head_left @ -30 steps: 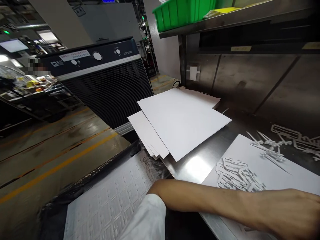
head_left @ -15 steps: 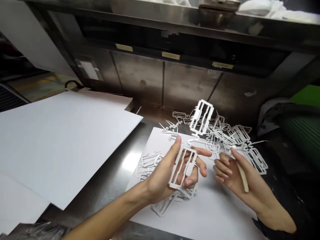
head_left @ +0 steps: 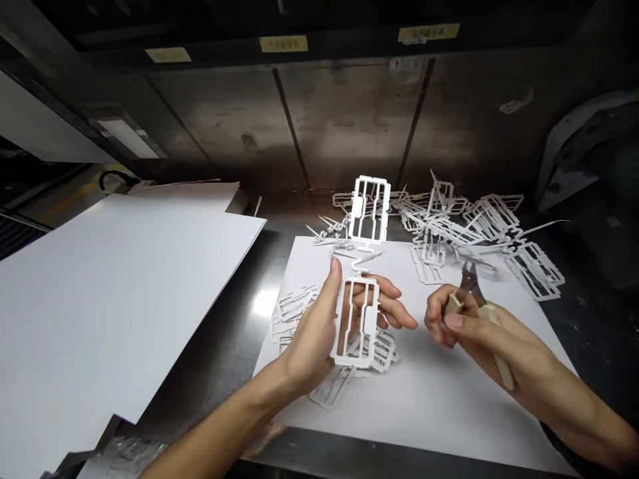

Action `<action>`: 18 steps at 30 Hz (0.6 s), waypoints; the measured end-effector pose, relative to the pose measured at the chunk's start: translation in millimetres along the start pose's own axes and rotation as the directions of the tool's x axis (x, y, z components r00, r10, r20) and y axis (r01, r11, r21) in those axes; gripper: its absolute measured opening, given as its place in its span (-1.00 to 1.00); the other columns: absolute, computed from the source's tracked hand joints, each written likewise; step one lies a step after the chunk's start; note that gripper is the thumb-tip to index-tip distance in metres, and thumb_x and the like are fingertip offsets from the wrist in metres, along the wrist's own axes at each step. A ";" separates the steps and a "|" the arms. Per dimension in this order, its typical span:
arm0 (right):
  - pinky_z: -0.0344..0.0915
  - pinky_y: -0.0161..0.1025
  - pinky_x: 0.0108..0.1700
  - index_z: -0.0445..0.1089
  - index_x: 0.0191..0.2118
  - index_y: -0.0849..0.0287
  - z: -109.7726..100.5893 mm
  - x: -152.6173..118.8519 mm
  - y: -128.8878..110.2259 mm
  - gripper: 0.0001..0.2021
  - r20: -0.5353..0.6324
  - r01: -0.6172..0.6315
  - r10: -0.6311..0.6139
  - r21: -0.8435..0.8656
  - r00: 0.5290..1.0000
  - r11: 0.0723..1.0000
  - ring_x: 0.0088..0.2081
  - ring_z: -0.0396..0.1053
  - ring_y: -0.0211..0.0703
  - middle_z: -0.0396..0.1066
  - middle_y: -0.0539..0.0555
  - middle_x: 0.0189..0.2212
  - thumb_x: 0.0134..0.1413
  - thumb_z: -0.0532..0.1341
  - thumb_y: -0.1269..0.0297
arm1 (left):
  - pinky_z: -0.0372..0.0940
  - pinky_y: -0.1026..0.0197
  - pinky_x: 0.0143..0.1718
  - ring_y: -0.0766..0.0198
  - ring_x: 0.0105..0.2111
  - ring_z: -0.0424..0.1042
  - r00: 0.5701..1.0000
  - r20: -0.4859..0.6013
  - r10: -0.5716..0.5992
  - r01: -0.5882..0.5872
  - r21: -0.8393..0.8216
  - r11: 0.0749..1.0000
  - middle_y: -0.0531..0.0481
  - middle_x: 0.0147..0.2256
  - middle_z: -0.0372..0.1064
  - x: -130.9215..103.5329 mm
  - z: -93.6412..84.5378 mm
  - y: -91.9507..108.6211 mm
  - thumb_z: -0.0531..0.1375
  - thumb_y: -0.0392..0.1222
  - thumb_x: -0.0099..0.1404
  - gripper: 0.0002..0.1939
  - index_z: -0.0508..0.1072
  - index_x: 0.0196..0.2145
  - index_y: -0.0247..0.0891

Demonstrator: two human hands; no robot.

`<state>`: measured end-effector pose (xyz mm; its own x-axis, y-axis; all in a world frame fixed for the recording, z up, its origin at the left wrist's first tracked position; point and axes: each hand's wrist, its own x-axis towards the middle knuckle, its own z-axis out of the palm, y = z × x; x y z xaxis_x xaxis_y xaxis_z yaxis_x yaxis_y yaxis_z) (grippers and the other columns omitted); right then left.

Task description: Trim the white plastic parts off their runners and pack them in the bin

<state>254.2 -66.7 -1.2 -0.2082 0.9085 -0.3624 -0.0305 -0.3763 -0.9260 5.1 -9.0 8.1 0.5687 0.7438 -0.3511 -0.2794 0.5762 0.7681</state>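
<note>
My left hand [head_left: 310, 342] is closed on a white plastic moulding [head_left: 370, 319], its thumb up and other fingers behind. The moulding is two slotted rectangular frames joined by a bent runner, held upright above the white sheet [head_left: 434, 412]. In my right hand [head_left: 486, 339] are side cutters [head_left: 469, 281] with cream handles and dark jaws pointing up. The jaws are apart from the moulding, to its right. Separate white frames [head_left: 294, 307] lie on the sheet, partly hidden by my left hand. Small sprue pieces [head_left: 333, 229] lie at the sheet's far left edge.
A tangled heap of white mouldings [head_left: 449, 223] spreads across the back right of the metal bench [head_left: 214, 352]. Large white boards [head_left: 124, 286] are stacked at the left. A metal back panel [head_left: 344, 126] with yellow labels [head_left: 283, 44] stands behind the bench.
The view has tipped downward. The moulding in my left hand has turned more upright. My right hand has drawn back toward me, and the cutters' jaws now show clearly.
</note>
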 end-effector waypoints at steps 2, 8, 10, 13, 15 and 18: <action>0.27 -0.05 0.11 0.54 -0.04 0.00 1.0 0.3 0.3 -0.72 0.011 -0.019 0.020 -0.075 1.000 0.997 0.02 0.34 0.10 0.43 0.10 -0.10 0.47 0.30 -0.09 | 0.55 0.13 -0.28 0.07 -0.31 0.62 1.000 -0.002 -0.010 0.010 0.018 1.000 -0.22 -0.27 0.66 0.4 -0.8 -1.5 -0.21 0.49 0.59 -0.16 0.57 -0.08 -0.26; 0.25 -0.11 -0.07 0.52 -0.18 0.05 4.8 2.7 7.4 -0.66 -0.142 0.176 -0.184 -0.066 0.973 0.982 -0.17 0.32 0.00 0.43 0.08 -0.25 0.53 0.25 -0.09 | 0.45 0.26 -0.34 0.21 -0.46 0.51 0.954 0.217 -0.208 0.179 0.145 0.973 -0.15 -0.41 0.56 -4.4 -2.6 4.3 -0.25 0.53 0.57 -0.08 0.59 -0.08 -0.30; 0.26 -0.12 -0.10 0.52 -0.18 0.04 8.9 2.7 8.9 -0.68 -0.248 0.284 -0.267 0.035 0.931 0.958 -0.21 0.31 -0.02 0.40 0.06 -0.31 0.55 0.23 -0.06 | 0.39 0.26 -0.44 0.23 -0.53 0.46 0.884 0.309 -0.352 0.305 0.191 0.933 -0.19 -0.39 0.57 -7.3 -2.7 7.3 -0.26 0.53 0.57 -0.06 0.59 -0.07 -0.32; 0.29 -0.12 -0.11 0.54 -0.22 0.03 14.2 3.0 14.2 -0.71 -0.347 0.376 -0.309 0.145 0.885 0.915 -0.23 0.34 -0.02 0.41 0.06 -0.33 0.52 0.29 -0.02 | 0.29 0.25 -0.52 0.25 -0.60 0.38 0.824 0.355 -0.441 0.365 0.262 0.893 -0.22 -0.39 0.60 -9.7 -3.8 9.9 -0.27 0.48 0.60 -0.08 0.61 -0.08 -0.32; 0.32 -0.09 -0.09 0.55 -0.24 0.04 15.2 3.3 19.6 -0.72 -0.376 0.380 -0.299 0.162 0.877 0.910 -0.22 0.36 -0.02 0.43 0.07 -0.31 0.48 0.33 -0.01 | 0.26 0.25 -0.54 0.25 -0.60 0.38 0.816 0.340 -0.467 0.376 0.303 0.876 -0.24 -0.38 0.62 -9.3 -5.1 10.5 -0.24 0.49 0.60 -0.09 0.63 -0.12 -0.30; 0.34 -0.05 -0.06 0.55 -0.25 0.05 15.0 3.0 23.8 -0.70 -0.375 0.371 -0.294 0.152 0.879 0.916 -0.21 0.40 0.01 0.44 0.07 -0.32 0.48 0.34 -0.02 | 0.26 0.23 -0.56 0.20 -0.59 0.39 0.813 0.276 -0.514 0.424 0.326 0.845 -0.25 -0.38 0.62 -7.0 -6.7 10.3 -0.17 0.57 0.54 -0.08 0.65 -0.16 -0.28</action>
<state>238.1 -75.6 -22.7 0.1926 0.9775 -0.0859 -0.2538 -0.0350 -0.9666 -6.9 -6.0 14.9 0.8190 0.2150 -0.5320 0.2569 0.6916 0.6750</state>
